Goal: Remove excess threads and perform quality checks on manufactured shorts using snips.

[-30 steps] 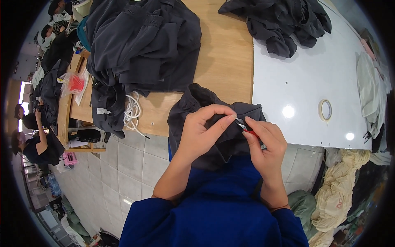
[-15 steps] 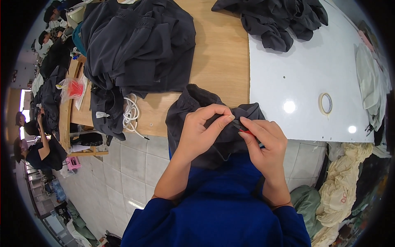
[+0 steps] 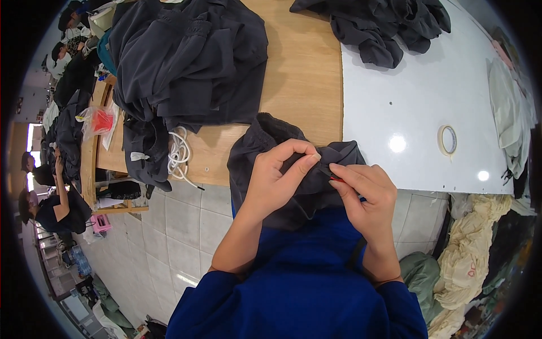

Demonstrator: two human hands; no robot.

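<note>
A dark grey garment (image 3: 244, 161) with a gathered, elastic-looking edge lies bunched at the table's front edge and hangs toward my lap. My left hand (image 3: 276, 183) pinches a bit of its cloth between thumb and index finger. Close beside it, my right hand (image 3: 370, 195) grips a small red and dark tool (image 3: 336, 179) between thumb and fingers. The tool's dark tip points at the cloth by my left fingertips. Most of the tool is hidden by my fingers, so its exact kind does not show.
A large pile of dark garments (image 3: 192, 68) covers the table's left part, with a coiled white cord (image 3: 178, 155) in front. More dark clothing (image 3: 389, 28) lies at the far right. A tape roll (image 3: 441, 141) rests on the white tabletop (image 3: 389, 124). People work at the far left.
Both hands stay nearly in place. My left fingertips have risen slightly, and less of the tool's red part shows between my right fingers.
</note>
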